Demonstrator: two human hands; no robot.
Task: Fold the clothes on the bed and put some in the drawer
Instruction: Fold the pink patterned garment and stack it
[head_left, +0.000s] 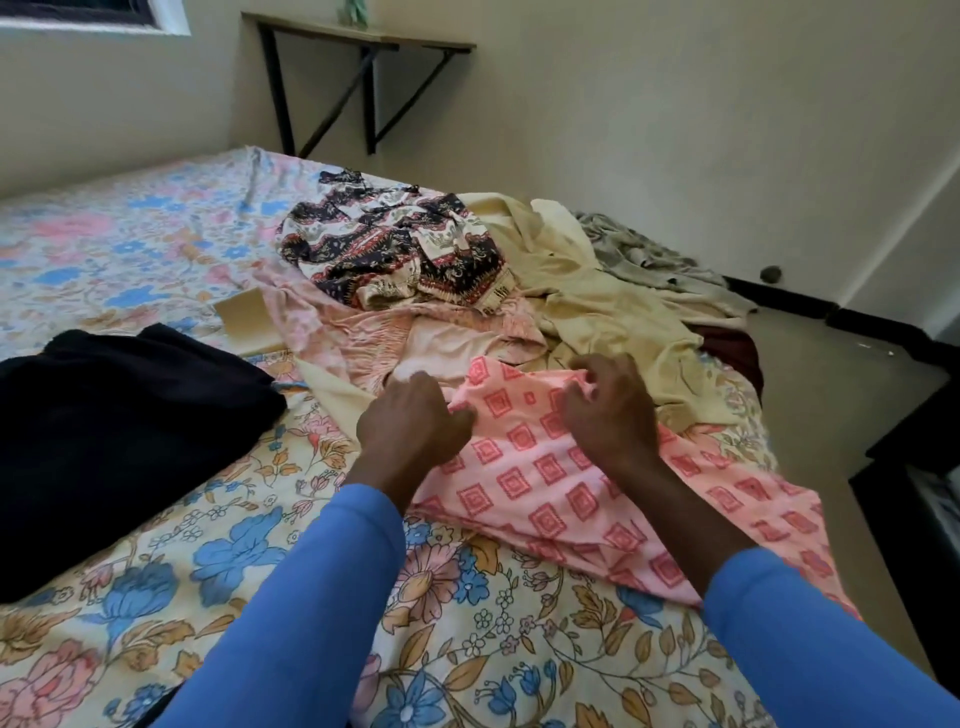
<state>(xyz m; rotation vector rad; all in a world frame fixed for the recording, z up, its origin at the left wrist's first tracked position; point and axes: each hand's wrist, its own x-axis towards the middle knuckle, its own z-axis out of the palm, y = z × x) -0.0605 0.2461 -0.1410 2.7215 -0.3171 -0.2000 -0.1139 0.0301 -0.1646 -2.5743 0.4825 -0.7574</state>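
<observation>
The floral bed (156, 249) ran off frame at six and nine o'clock. A black garment (114, 431) at nine was cut off. The pink patterned garment (540, 483) lay at centre. The left hand (413, 421) and the right hand (610, 410) pinched its twelve-o'clock edge, fingertips partly hidden in the cloth.

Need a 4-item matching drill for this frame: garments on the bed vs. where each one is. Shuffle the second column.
Things:
1. pink square-print cloth
2. black garment
3. navy patterned garment
4. grey garment

Places:
A. at the far right edge of the bed
B. gripped by the left hand and the right hand
C. at the left, apart from the clothes pile
D. on top of the clothes pile

Pairs: 1-B, 2-C, 3-D, 4-A
</observation>
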